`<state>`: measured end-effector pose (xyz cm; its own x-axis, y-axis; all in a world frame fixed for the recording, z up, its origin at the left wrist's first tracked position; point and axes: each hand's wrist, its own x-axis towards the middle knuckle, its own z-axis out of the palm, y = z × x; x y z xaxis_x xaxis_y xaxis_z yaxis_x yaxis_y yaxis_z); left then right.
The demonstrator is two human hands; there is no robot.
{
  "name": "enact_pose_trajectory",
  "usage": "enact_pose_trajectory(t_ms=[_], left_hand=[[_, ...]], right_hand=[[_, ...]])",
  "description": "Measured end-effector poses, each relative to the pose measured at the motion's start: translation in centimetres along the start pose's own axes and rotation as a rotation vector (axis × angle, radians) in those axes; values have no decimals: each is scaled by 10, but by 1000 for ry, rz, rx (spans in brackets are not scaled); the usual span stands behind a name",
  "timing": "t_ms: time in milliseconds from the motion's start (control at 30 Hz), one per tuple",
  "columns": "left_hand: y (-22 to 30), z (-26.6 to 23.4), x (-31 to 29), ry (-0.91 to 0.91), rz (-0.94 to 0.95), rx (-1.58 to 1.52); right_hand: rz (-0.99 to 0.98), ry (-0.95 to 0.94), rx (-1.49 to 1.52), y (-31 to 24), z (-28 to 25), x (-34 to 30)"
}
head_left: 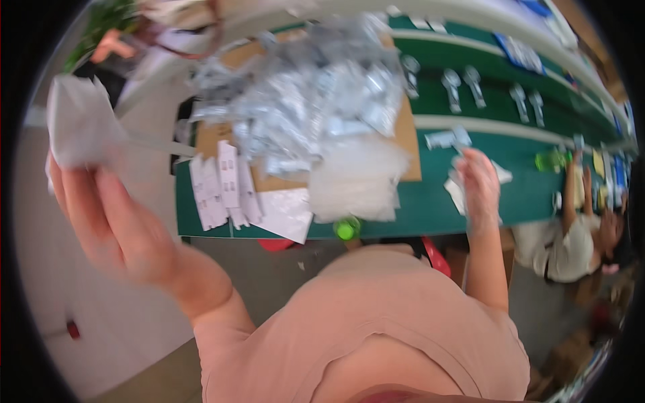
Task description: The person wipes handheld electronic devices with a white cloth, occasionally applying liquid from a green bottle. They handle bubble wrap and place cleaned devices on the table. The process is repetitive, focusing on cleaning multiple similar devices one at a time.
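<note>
At the far left my left hand [121, 228] is raised off the table, fingers closed on a thin white bag [84, 121]; motion smears both. My right hand [480, 185] is over the right part of the green table, its fingers curled beside a small light-blue handheld device [449, 138]. Blur hides whether the fingers grip it. White sheets [457, 195] lie under and beside that hand. In the middle, a stack of frosted plastic bags [359, 178] lies at the near side of a large heap of light-blue items in clear bags [316, 87].
Folded white printed papers [228, 181] lie left of the bags. A green bottle cap [347, 228] shows at the table's front edge. Several similar devices [451, 87] lie on the green surface behind the white rail [484, 124]. Another person [571, 248] works at the right.
</note>
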<state>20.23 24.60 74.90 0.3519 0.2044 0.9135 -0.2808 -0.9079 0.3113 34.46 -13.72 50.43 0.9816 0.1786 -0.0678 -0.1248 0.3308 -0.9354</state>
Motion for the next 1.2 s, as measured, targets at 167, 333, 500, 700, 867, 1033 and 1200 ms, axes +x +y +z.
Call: enact_pose_trajectory(t_ms=[167, 333, 500, 700, 867, 1033, 1200], left_hand=[[30, 74, -97, -807, -175, -624], [61, 177, -189, -1098, -430, -737], [-3, 178, -222, -1130, -2, -285], [-110, 38, -274, -1479, -593, -6], [-29, 50, -344, -1147, -693, -243], [-28, 73, -363, -1082, -627, -239], [-18, 44, -327, -929, -599, -388]], right_hand=[[70, 119, 73, 29, -30, -2], [230, 348, 136, 66, -78, -14], [423, 501, 154, 149, -121, -35], [427, 537, 134, 155, -106, -61], [414, 363, -167, 177, -104, -21], [38, 317, -1063, 187, -84, 40], [37, 148, -1542, 184, -55, 65]])
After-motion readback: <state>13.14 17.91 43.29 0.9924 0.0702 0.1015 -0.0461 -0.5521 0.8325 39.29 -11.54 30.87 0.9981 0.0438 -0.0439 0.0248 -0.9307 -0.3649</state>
